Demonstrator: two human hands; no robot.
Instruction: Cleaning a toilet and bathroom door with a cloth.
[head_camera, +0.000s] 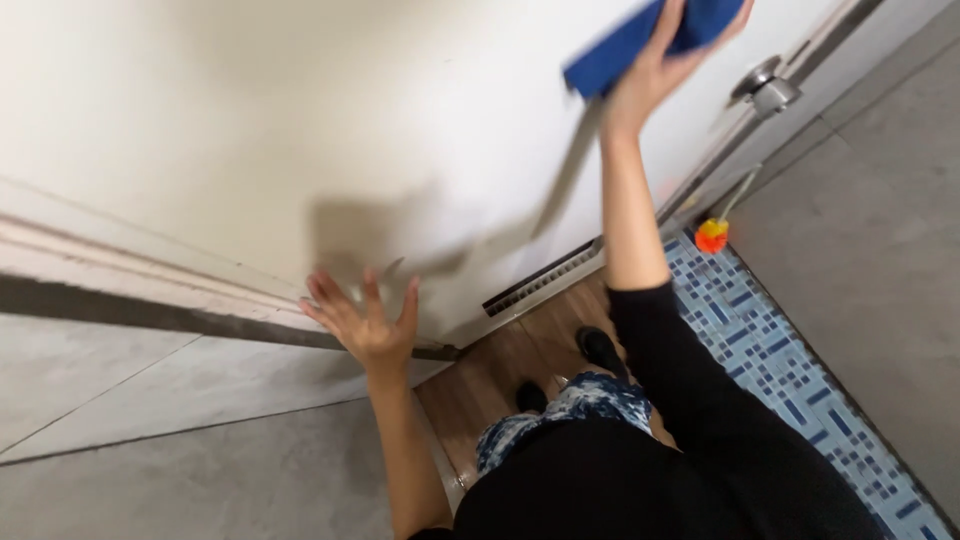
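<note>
Your right hand (668, 52) presses a soft, light blue cloth (640, 40) flat to the white door (300, 120), fingers clamped over its middle, while your left hand (365, 320) rests splayed and empty.

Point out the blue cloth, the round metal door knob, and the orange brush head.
blue cloth (610, 55): head view, lower left corner.
round metal door knob (768, 88): head view, knob body.
orange brush head (711, 236): head view, bristle middle.
</note>
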